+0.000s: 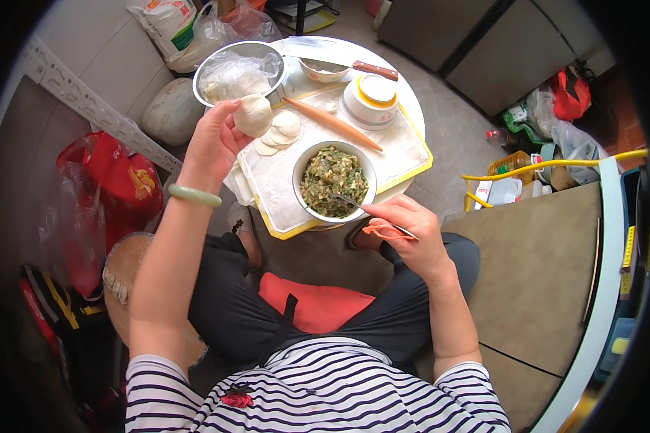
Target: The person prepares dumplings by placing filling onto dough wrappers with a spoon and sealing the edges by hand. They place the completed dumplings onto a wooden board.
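Note:
My left hand [216, 140] holds up a round dough wrapper [253, 116] by its edge, near the rim of a metal colander. In my right hand [406, 230] is the handle of a metal spoon [346, 201], whose tip rests in chopped green and pale filling [333, 176]. That filling sits in a white bowl [372, 172] at the front of a floured, yellow-edged board [273, 203]. Several flat dough wrappers [284, 130] lie overlapping behind the bowl, to its left. A wooden rolling pin [333, 124] lies diagonally across the board.
A metal colander [197, 81] holds dough under clear plastic. A cleaver [325, 52] lies across a small bowl [325, 73]. An upturned bowl [369, 103] stands on the board's far right. At my left, shaped dumplings [116, 286] sit on a round tray [127, 265]. Cabinets and bottles stand right.

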Motion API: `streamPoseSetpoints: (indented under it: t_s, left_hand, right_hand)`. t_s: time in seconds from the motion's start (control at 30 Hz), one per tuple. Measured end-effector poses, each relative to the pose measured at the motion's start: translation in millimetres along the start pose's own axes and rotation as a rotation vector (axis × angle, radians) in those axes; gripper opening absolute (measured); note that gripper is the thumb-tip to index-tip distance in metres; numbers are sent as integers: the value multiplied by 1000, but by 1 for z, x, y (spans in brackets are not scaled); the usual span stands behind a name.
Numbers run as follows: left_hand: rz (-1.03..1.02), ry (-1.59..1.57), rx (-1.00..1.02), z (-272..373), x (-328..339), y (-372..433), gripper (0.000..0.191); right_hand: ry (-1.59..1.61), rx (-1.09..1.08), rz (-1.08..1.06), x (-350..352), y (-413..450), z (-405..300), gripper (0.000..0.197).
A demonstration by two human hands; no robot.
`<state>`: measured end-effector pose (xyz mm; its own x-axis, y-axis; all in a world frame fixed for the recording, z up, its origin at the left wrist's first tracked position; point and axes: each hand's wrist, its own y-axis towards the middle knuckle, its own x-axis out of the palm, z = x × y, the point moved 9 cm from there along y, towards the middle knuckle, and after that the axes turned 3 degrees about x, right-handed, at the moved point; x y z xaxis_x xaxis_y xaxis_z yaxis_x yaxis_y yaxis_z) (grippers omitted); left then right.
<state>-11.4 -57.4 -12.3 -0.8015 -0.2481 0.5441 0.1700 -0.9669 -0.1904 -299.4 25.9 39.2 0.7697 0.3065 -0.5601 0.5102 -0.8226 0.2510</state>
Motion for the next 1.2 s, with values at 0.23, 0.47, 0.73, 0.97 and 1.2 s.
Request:
streamPoseSetpoints:
  t_s: [0.23,0.47,0.73,0.97,1.2]
  left_hand:
    - [45,-350,-54,-57,-25,-79,26]
    - [141,-604,-297,-156,-17,-153,29]
    - [205,-610,-455,-200,-1,-165,34]
    - [109,-547,-501,-203,6,-164,35]
    - [115,-431,-487,-196,10,-164,36]
  right_hand:
    - [-193,-224,-93,37,9,1,30]
    - [-166,-182,-223,40,8,10,28]
    - [25,-37,-197,29,6,28,28]
    - [-119,-130,-224,44,6,19,27]
    - [112,46,-234,28,7,43,27]
